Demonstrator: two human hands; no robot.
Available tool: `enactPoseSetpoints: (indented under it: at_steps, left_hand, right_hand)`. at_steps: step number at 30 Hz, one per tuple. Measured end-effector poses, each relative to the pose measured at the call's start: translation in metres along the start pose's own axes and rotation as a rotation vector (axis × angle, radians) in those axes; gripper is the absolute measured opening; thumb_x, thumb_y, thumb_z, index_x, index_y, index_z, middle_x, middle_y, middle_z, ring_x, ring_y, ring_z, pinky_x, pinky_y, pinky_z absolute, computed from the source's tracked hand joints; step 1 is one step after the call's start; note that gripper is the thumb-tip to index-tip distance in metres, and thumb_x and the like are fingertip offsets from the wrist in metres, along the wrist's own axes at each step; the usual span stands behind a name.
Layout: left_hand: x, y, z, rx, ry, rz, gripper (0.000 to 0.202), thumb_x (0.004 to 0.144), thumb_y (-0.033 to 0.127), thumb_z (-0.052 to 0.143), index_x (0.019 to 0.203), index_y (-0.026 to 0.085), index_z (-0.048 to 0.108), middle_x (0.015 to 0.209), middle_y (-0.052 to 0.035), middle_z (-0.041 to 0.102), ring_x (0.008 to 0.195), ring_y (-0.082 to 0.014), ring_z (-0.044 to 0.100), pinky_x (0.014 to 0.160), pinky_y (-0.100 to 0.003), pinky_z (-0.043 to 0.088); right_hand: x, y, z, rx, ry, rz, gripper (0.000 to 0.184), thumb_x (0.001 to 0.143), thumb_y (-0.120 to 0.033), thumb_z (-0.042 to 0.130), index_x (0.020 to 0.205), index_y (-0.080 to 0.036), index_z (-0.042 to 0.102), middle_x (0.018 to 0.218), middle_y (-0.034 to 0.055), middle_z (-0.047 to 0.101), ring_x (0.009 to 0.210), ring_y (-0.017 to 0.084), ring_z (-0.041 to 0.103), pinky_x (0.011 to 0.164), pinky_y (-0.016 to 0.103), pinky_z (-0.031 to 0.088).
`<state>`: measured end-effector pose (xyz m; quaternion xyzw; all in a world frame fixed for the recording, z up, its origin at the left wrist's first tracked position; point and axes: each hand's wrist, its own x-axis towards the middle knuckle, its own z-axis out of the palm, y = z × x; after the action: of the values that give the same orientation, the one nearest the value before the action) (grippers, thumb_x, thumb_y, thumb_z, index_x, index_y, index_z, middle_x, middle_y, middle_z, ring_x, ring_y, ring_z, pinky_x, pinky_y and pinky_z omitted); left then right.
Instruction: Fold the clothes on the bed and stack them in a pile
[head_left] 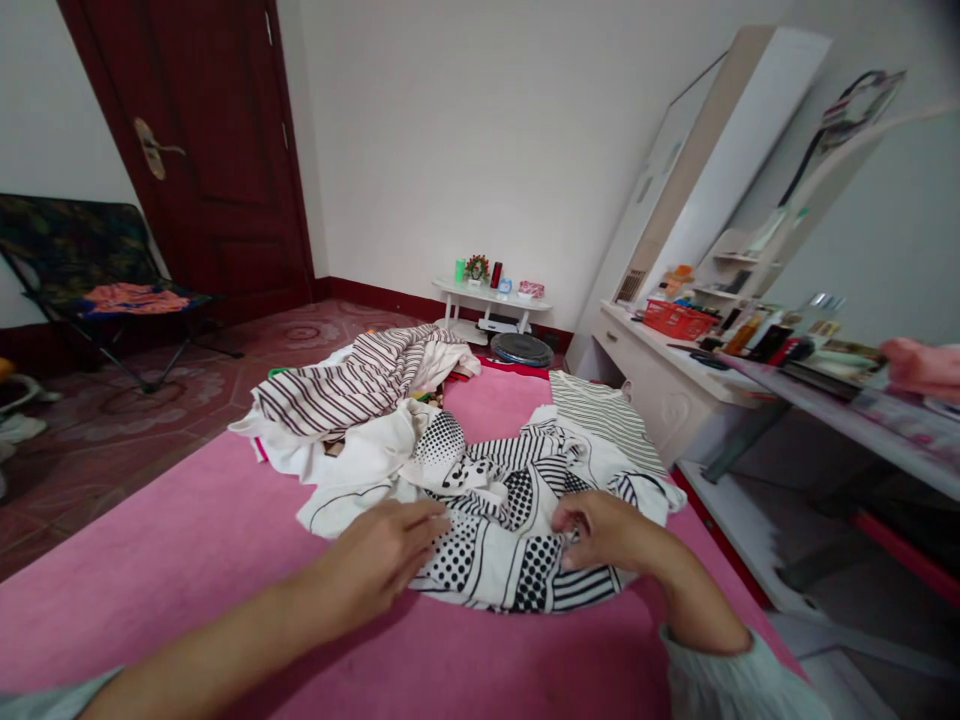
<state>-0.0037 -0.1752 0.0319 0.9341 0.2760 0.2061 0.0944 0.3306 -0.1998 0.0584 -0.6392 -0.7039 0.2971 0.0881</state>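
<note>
The left hand (pixel 382 555) is laid palm down on the black-and-white patterned garment (pixel 502 520), its fingers stretched nearly flat and pressed on the cloth at about 9 o'clock of the garment; nothing is clasped in it. The right hand (pixel 600 530) is curled at about 4 o'clock of the garment, and a fold of the dotted fabric is pinched between thumb and fingertips. The garment is spread, rumpled, on the pink bed cover (pixel 187 560), directly ahead of both hands.

At 11 o'clock from the hands, a brown-and-white striped garment (pixel 345 385) is heaped on white cloth, touching the patterned piece. At 1 o'clock, a folded green-striped top (pixel 604 415) is laid flat at the bed's edge. Farther off at 12 o'clock, a small white table (pixel 491 300) is seen against the wall. At 2 o'clock, a white dresser (pixel 660 385) with a red basket (pixel 679 320) is placed. At 10 o'clock, a folding chair (pixel 82 260) is set beside a dark red door (pixel 202 140).
</note>
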Motion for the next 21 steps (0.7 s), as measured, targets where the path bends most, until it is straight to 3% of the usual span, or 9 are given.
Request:
enactPoseSetpoints:
  at_steps: [2,4,7,11,14,16,18,19,21]
  left_hand:
    - [0.003,0.000,0.004,0.019,-0.084,-0.096,0.038,0.090,0.021,0.043,0.128,0.022,0.052,0.116,-0.0111,0.061,0.095,-0.0214,0.062,0.080,-0.033,0.048]
    - [0.008,0.001,-0.002,0.021,-0.187,-0.178,0.033,0.093,0.024,0.038,0.119,0.020,0.057,0.103,-0.0101,0.064,0.086,-0.0211,0.062,0.073,-0.032,0.048]
    - [0.012,0.007,-0.022,-0.049,-0.276,-0.177,0.031,0.096,0.032,0.033,0.093,0.020,0.062,0.082,-0.0055,0.063,0.074,-0.0188,0.059,0.068,-0.030,0.044]
    - [0.010,0.030,-0.049,-0.209,-0.262,-0.053,0.026,0.085,0.046,0.056,0.081,0.020,0.056,0.089,-0.0041,0.059,0.085,-0.0188,0.054,0.076,-0.029,0.042]
    - [0.002,0.052,-0.063,-0.367,-0.391,-0.097,0.023,0.072,0.034,0.069,0.080,0.020,0.053,0.089,-0.0014,0.056,0.084,-0.0172,0.051,0.071,-0.026,0.041]
    - [-0.004,0.062,-0.070,-0.517,-0.573,-0.174,0.017,0.070,0.024,0.064,0.074,0.020,0.048,0.074,0.0024,0.050,0.069,-0.0127,0.046,0.058,-0.021,0.036]
    - [-0.006,0.061,-0.075,-0.740,-0.715,-0.226,0.017,0.069,0.023,0.060,0.072,0.020,0.044,0.065,0.0048,0.043,0.058,-0.0096,0.039,0.049,-0.020,0.029]
    - [-0.006,0.055,-0.077,-0.856,-0.713,-0.242,0.019,0.069,0.026,0.060,0.073,0.021,0.043,0.064,0.0056,0.040,0.055,-0.0087,0.035,0.047,-0.019,0.027]
    - [-0.004,0.033,-0.078,-0.994,-0.509,-0.297,0.024,0.072,0.034,0.061,0.076,0.021,0.042,0.063,0.0064,0.038,0.053,-0.0076,0.033,0.046,-0.018,0.026]
  right_hand:
    - [-0.003,-0.011,0.001,-0.130,-0.013,-0.009,0.019,0.049,-0.019,0.078,0.065,-0.018,0.067,0.057,-0.0050,0.055,0.056,0.011,0.047,0.051,0.023,0.028]
    - [-0.005,-0.021,-0.005,-0.106,0.080,-0.065,0.011,0.055,-0.018,0.072,0.058,-0.017,0.061,0.052,-0.0056,0.049,0.053,0.010,0.043,0.049,0.022,0.026]
    - [-0.018,-0.038,-0.023,0.155,0.528,-0.121,0.005,0.066,-0.022,0.063,0.066,-0.018,0.059,0.055,-0.0051,0.049,0.051,0.010,0.043,0.047,0.021,0.030]
    - [-0.046,-0.064,-0.039,0.394,1.221,-0.184,0.009,0.072,-0.026,0.063,0.077,-0.020,0.059,0.069,-0.0019,0.058,0.057,0.011,0.052,0.051,0.021,0.040]
    - [-0.059,-0.078,-0.037,0.483,1.499,-0.270,0.010,0.075,-0.027,0.064,0.081,-0.022,0.058,0.085,0.0024,0.063,0.076,0.017,0.062,0.064,0.027,0.049]
    - [-0.060,-0.079,-0.037,0.563,1.576,-0.268,0.013,0.076,-0.029,0.065,0.085,-0.023,0.057,0.085,0.0031,0.064,0.078,0.020,0.065,0.068,0.032,0.052]
    - [-0.054,-0.071,-0.040,0.648,1.548,-0.266,0.019,0.075,-0.030,0.066,0.090,-0.024,0.057,0.083,0.0027,0.065,0.077,0.021,0.066,0.070,0.036,0.054]
    - [-0.048,-0.064,-0.042,0.686,1.486,-0.271,0.022,0.075,-0.031,0.067,0.093,-0.024,0.056,0.087,0.0033,0.066,0.081,0.022,0.067,0.073,0.037,0.054]
    - [-0.033,-0.044,-0.044,0.707,1.284,-0.267,0.034,0.071,-0.032,0.069,0.100,-0.024,0.055,0.101,0.0060,0.066,0.094,0.023,0.065,0.084,0.041,0.052]
